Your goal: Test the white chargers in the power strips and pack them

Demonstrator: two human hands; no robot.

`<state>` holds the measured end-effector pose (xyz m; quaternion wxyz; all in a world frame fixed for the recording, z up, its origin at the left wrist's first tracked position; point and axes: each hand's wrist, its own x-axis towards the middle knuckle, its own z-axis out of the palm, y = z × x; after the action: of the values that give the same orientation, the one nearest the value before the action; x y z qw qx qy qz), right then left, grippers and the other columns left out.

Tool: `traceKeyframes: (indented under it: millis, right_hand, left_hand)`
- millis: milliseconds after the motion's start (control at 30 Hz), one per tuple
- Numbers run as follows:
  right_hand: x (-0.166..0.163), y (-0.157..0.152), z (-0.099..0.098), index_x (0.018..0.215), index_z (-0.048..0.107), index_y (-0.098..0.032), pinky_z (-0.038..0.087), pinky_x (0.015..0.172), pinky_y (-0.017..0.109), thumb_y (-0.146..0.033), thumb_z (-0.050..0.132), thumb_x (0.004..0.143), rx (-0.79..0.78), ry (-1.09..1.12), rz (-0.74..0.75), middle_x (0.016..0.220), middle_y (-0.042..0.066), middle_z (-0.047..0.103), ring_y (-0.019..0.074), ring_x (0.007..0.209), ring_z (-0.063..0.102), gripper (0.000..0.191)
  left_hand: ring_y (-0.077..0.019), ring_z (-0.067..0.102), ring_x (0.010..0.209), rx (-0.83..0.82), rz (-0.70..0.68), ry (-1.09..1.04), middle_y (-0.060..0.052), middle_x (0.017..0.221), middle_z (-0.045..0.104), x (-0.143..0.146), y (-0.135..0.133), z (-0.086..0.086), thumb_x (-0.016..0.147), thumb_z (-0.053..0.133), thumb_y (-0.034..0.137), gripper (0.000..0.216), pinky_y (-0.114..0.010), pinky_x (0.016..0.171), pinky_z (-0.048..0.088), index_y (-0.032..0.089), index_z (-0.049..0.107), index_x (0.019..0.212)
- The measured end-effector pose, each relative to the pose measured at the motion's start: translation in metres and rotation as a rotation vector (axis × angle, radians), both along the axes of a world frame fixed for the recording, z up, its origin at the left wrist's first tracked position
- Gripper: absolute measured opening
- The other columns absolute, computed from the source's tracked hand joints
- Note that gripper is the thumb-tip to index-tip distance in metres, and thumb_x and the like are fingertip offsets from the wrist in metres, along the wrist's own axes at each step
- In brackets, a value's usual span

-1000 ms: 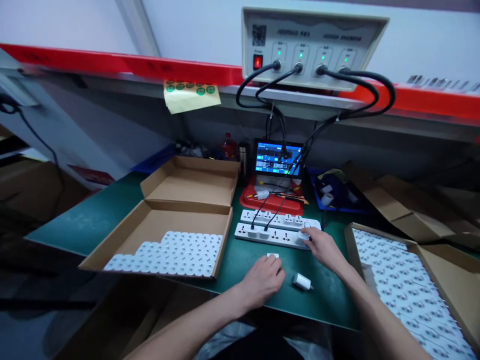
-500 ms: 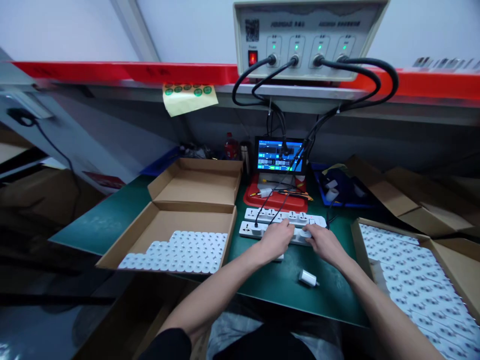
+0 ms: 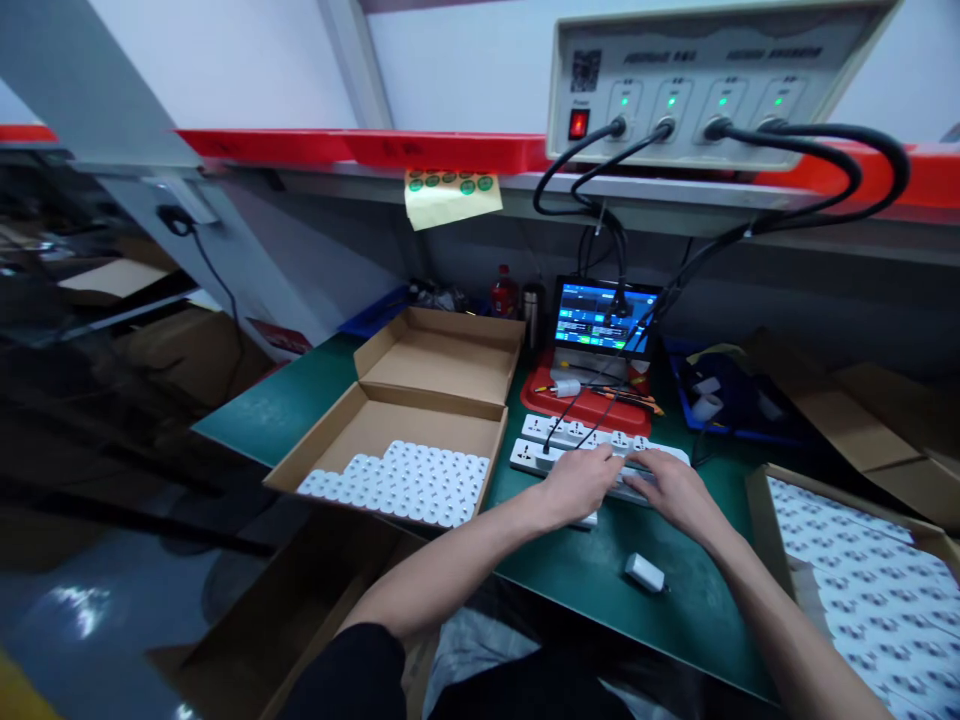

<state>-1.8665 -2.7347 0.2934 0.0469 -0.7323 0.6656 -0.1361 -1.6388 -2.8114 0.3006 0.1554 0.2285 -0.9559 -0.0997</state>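
Both hands rest palm down at centre right of the frame on the nearer of two white power strips [image 3: 531, 459]. The left hand [image 3: 581, 483] has its fingers curled over the sockets, and the right hand [image 3: 671, 490] lies flatter just beside it. Whether either grips anything cannot be told. A loose white charger [image 3: 645, 572] lies on the green mat [image 3: 570, 590] below the right hand. Left of centre, an open cardboard box [image 3: 360, 425] holds rows of white chargers. A tester unit [image 3: 712, 80] sits at upper right, its black cables running down towards the strips.
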Motion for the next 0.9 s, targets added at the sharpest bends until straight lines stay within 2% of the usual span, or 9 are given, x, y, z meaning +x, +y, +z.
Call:
traceKeyframes:
  millis: [133,233,300,400,467,533,700,800,900]
  right_hand:
    - [0.039,-0.027,-0.007,0.117,0.076,-0.023,0.052,0.094,0.040,-0.040,0.064,0.103,-0.109,-0.192,0.050,0.118,0.011,0.080,0.0301,0.108,0.073,0.025]
    - [0.071,-0.046,-0.015,0.102,0.076,-0.023,0.051,0.086,0.039,-0.037,0.067,0.097,-0.142,-0.292,0.034,0.101,0.009,0.079,0.0286,0.095,0.071,0.017]
    - [0.086,-0.056,-0.020,0.091,0.073,-0.023,0.049,0.082,0.038,-0.035,0.067,0.094,-0.154,-0.319,0.022,0.092,0.008,0.077,0.0275,0.087,0.069,0.014]
    - [0.093,-0.061,-0.020,0.088,0.072,-0.023,0.048,0.078,0.037,-0.037,0.063,0.096,-0.179,-0.351,-0.001,0.087,0.007,0.077,0.0259,0.082,0.068,0.019]
    - [0.087,-0.057,-0.015,0.092,0.072,-0.023,0.049,0.078,0.036,-0.043,0.061,0.098,-0.204,-0.383,-0.035,0.086,0.007,0.077,0.0252,0.080,0.068,0.023]
    - [0.072,-0.048,-0.007,0.094,0.074,-0.022,0.049,0.076,0.036,-0.047,0.062,0.098,-0.215,-0.410,-0.071,0.085,0.006,0.077,0.0245,0.077,0.068,0.028]
    - [0.011,-0.009,0.011,0.086,0.075,-0.022,0.045,0.071,0.034,-0.052,0.067,0.089,-0.101,-0.426,-0.190,0.080,0.005,0.077,0.0248,0.075,0.068,0.031]
    - [-0.014,0.011,0.015,0.084,0.077,-0.022,0.044,0.072,0.034,-0.054,0.064,0.090,-0.022,-0.392,-0.215,0.083,0.005,0.079,0.0253,0.078,0.068,0.034]
    - [-0.022,0.019,0.011,0.082,0.077,-0.022,0.043,0.072,0.034,-0.055,0.062,0.090,-0.002,-0.372,-0.220,0.083,0.005,0.079,0.0253,0.078,0.068,0.037]
  left_hand:
    - [-0.0250,0.071,0.101,0.061,0.213,0.308,-0.008,0.108,0.074,0.052,-0.021,-0.002,0.109,0.063,0.033,0.014,-0.034,0.088,0.055,0.020,0.067,0.110]
    - [-0.0219,0.069,0.092,0.171,0.338,0.429,-0.003,0.097,0.072,0.078,-0.044,-0.009,0.101,0.074,0.028,0.021,-0.032,0.083,0.052,0.020,0.065,0.119]
    - [-0.0215,0.069,0.089,0.239,0.312,0.384,-0.002,0.095,0.072,0.084,-0.056,-0.015,0.096,0.078,0.023,0.025,-0.031,0.081,0.051,0.021,0.067,0.118]
    - [-0.0232,0.070,0.094,0.269,0.239,0.241,-0.005,0.097,0.074,0.082,-0.065,-0.021,0.095,0.074,0.017,0.005,-0.031,0.083,0.050,0.020,0.073,0.098]
    - [-0.0247,0.070,0.097,0.262,0.217,0.192,-0.006,0.098,0.075,0.079,-0.067,-0.023,0.095,0.071,0.014,0.008,-0.032,0.086,0.050,0.020,0.073,0.089]
    - [-0.0251,0.070,0.098,0.259,0.202,0.191,-0.007,0.098,0.075,0.079,-0.067,-0.024,0.094,0.071,0.012,0.009,-0.033,0.087,0.050,0.019,0.073,0.089]
    - [-0.0224,0.069,0.095,0.271,0.164,0.329,-0.006,0.096,0.075,0.077,-0.062,-0.024,0.098,0.067,0.012,0.010,-0.031,0.087,0.049,0.018,0.071,0.091]
    - [-0.0208,0.067,0.089,0.306,0.091,0.357,-0.005,0.091,0.074,0.059,-0.056,-0.018,0.102,0.065,0.019,0.018,-0.030,0.082,0.046,0.019,0.071,0.085]
    - [-0.0193,0.065,0.080,0.361,0.019,0.341,-0.004,0.083,0.073,0.028,-0.045,-0.010,0.104,0.066,0.026,0.029,-0.029,0.076,0.044,0.018,0.071,0.076]
